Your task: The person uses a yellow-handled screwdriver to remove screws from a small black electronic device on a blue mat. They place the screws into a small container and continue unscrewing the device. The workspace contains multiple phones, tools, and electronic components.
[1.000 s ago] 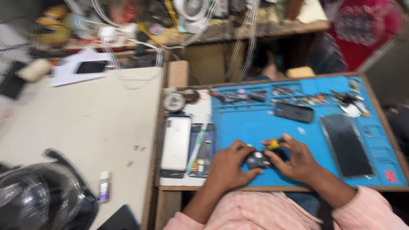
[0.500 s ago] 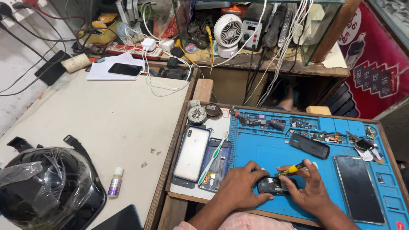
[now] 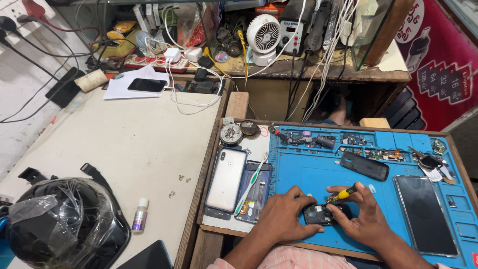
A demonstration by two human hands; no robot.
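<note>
While the left hand (image 3: 286, 219) pins a small black phone part (image 3: 321, 214) on the blue silicone repair mat (image 3: 308, 174), the right hand (image 3: 366, 219) grips a yellow-handled screwdriver (image 3: 343, 194).

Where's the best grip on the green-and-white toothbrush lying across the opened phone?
Pinch the toothbrush at mid-handle from above, fingers on its two long sides. It lies diagonally across the opened phone, raised off the bench, beside the white phone; the left hand sits close.

Blue work mat (image 3: 318, 174) under both hands. Black small device (image 3: 321, 214), centre of mat. Yellow-and-black screwdriver (image 3: 343, 193), at 1 o'clock from device. White phone back (image 3: 226, 179), at 9 o'clock from mat; green-and-white toothbrush (image 3: 251, 183) beside it. White fan (image 3: 264, 34) at 12 o'clock. Black helmet (image 3: 59, 224) under clear plastic, 8 o'clock. Pink striped sleeve (image 3: 294, 259), 6 o'clock.
</note>
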